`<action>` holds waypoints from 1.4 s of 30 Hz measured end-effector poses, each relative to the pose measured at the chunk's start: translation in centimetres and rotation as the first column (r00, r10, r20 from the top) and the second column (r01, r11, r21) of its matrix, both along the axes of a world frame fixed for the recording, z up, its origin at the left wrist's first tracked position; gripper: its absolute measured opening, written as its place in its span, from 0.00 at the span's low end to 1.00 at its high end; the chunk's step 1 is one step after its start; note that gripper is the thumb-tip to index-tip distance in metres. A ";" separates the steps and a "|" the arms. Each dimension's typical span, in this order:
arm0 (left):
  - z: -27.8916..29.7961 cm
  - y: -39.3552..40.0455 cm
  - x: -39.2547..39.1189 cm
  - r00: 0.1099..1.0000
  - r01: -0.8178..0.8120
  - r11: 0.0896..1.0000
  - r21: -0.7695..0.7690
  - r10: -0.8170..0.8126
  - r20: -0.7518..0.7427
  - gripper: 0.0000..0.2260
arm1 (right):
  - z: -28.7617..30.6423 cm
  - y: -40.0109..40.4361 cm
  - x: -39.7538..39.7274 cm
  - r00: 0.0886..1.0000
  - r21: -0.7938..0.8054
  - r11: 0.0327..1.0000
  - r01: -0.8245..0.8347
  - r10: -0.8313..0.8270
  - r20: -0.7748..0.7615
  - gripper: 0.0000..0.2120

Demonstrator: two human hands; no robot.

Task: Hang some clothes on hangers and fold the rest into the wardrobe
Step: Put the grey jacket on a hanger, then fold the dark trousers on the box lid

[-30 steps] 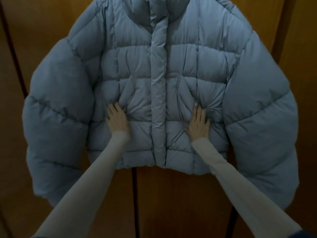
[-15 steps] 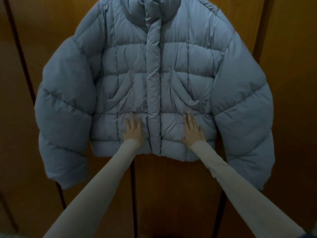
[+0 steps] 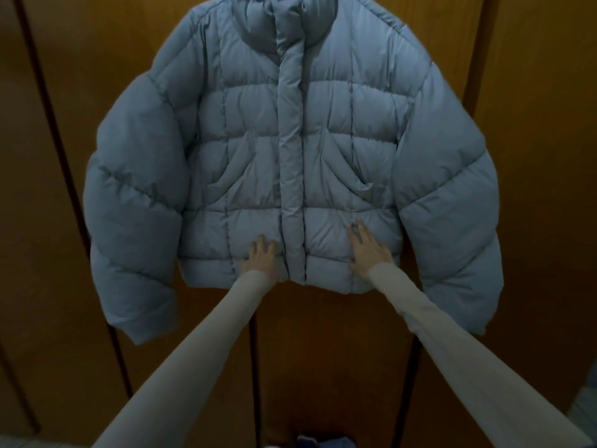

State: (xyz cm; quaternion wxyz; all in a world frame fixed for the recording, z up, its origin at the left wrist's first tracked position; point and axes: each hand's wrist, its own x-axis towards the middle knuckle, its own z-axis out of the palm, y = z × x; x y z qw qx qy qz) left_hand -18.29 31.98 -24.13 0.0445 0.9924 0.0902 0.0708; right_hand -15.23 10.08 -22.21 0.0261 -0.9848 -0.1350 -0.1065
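A light blue puffer jacket [image 3: 290,150] hangs zipped up against the brown wooden wardrobe doors [image 3: 80,76], its sleeves drooping at both sides. Whatever it hangs from is out of view above its collar. My left hand [image 3: 261,255] lies flat on the bottom panel just left of the front placket, fingers straight. My right hand [image 3: 366,245] presses flat on the bottom panel right of the placket, fingers spread. Both hands sit close to the hem.
The closed wardrobe doors fill the view, with dark vertical gaps [image 3: 255,367] between panels. A bit of blue cloth [image 3: 319,442] shows at the bottom edge. Pale tiled floor [image 3: 581,405] shows at the lower right corner.
Both hands have slid down the jacket front from pocket height to the bottom panel, and the left hand moved inward towards the placket. The view has pulled back, showing more of the jacket.
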 end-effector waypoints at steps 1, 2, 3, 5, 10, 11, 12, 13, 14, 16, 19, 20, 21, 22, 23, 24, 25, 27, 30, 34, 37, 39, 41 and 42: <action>0.0 -0.1 -0.1 1.000 0.004 1.000 -0.004 -0.004 0.014 0.34 | -0.1 0.0 -0.1 1.000 0.009 1.000 0.001 -0.001 0.011 0.37; 0.0 -0.2 -0.3 0.999 0.012 1.000 -0.009 -0.011 0.035 0.33 | -0.4 -0.1 -0.2 1.000 0.016 1.000 0.000 -0.001 0.027 0.36; -0.2 -0.3 -0.6 0.998 0.022 1.000 -0.013 -0.021 0.060 0.32 | -0.7 -0.2 -0.3 0.999 0.024 1.000 -0.002 0.001 0.047 0.35; -1.0 -0.7 -1.2 0.991 0.048 0.998 -0.033 -0.043 0.130 0.27 | -1.8 -0.4 -0.7 0.997 0.030 0.999 -0.011 0.009 0.075 0.33; -5.1 -1.0 -2.2 0.966 0.125 0.977 -0.174 -0.080 0.244 0.18 | -6.0 -0.8 -2.9 0.998 0.126 0.992 -0.025 0.017 0.063 0.34; -6.0 -1.1 -2.4 0.969 0.138 0.974 -0.181 -0.094 0.229 0.16 | -6.9 -0.9 -3.3 0.998 0.136 0.990 -0.021 0.014 0.053 0.34; -7.1 -1.1 -2.7 0.972 0.149 0.970 -0.192 -0.109 0.208 0.15 | -8.0 -0.9 -3.7 0.999 0.127 0.992 -0.011 0.006 0.039 0.34; -8.1 -1.1 -3.0 0.976 0.158 0.966 -0.205 -0.121 0.182 0.15 | -9.1 -0.9 -4.1 1.000 0.110 0.994 0.004 -0.006 0.022 0.34; -9.2 -1.2 -3.3 0.980 0.161 0.964 -0.214 -0.131 0.147 0.16 | -10.1 -0.9 -4.4 1.000 0.095 0.995 0.022 -0.022 -0.004 0.33; -11.5 -1.2 -4.1 0.989 0.145 0.962 -0.232 -0.139 0.044 0.17 | -12.3 -0.9 -5.2 0.992 0.069 0.996 0.064 -0.056 -0.111 0.32; -14.8 -1.4 -5.5 0.981 0.129 0.963 -0.237 -0.158 -0.109 0.18 | -15.8 -1.2 -6.2 0.960 0.053 0.993 0.109 -0.091 -0.266 0.31; -15.8 -1.4 -5.9 0.975 0.120 0.960 -0.252 -0.161 -0.151 0.19 | -16.9 -1.3 -6.5 0.947 0.059 0.991 0.118 -0.095 -0.307 0.31; -16.9 -1.5 -6.3 0.968 0.106 0.958 -0.267 -0.161 -0.193 0.20 | -18.1 -1.3 -6.8 0.930 0.064 0.990 0.127 -0.096 -0.355 0.31; -18.0 -1.6 -6.7 0.959 0.091 0.958 -0.273 -0.158 -0.234 0.21 | -19.3 -1.4 -7.1 0.909 0.065 0.989 0.131 -0.094 -0.405 0.31; -19.2 -1.7 -7.2 0.949 0.077 0.957 -0.278 -0.156 -0.274 0.21 | -20.5 -1.5 -7.4 0.886 0.063 0.989 0.134 -0.091 -0.454 0.31; -20.5 -1.8 -7.6 0.939 0.061 0.956 -0.285 -0.152 -0.308 0.22 | -21.8 -1.5 -7.8 0.865 0.058 0.990 0.132 -0.086 -0.495 0.30; -21.8 -1.9 -8.1 0.931 0.042 0.955 -0.295 -0.144 -0.335 0.22 | -23.0 -1.6 -8.1 0.845 0.055 0.990 0.129 -0.081 -0.529 0.30; -24.6 -2.1 -8.8 0.919 0.000 0.949 -0.316 -0.125 -0.375 0.20 | -25.6 -1.9 -8.5 0.811 0.044 0.992 0.120 -0.072 -0.581 0.29; -28.6 -2.6 -10.3 0.892 -0.084 0.942 -0.325 -0.074 -0.446 0.17 | -29.9 -2.3 -9.4 0.755 0.038 0.994 0.103 -0.053 -0.653 0.28; -34.1 -3.6 -11.8 0.867 -0.145 0.943 -0.301 -0.025 -0.498 0.18 | -35.3 -3.1 -10.4 0.720 0.051 0.997 0.066 -0.012 -0.694 0.25; -38.3 -4.6 -12.5 0.860 -0.188 0.930 -0.315 0.001 -0.510 0.21 | -39.2 -3.7 -10.9 0.684 0.052 0.996 0.075 -0.013 -0.729 0.25; -41.3 -5.1 -12.3 0.856 -0.195 0.927 -0.320 0.001 -0.517 0.23 | -42.2 -4.0 -10.6 0.662 0.046 0.996 0.077 -0.017 -0.749 0.24; -44.5 -5.3 -11.6 0.846 -0.208 0.930 -0.304 0.015 -0.534 0.24 | -45.3 -4.4 -9.7 0.664 0.057 0.994 0.097 -0.022 -0.747 0.26; -46.3 -5.2 -11.2 0.841 -0.215 0.932 -0.290 0.025 -0.540 0.24 | -46.9 -4.6 -9.4 0.670 0.056 0.993 0.106 -0.030 -0.742 0.27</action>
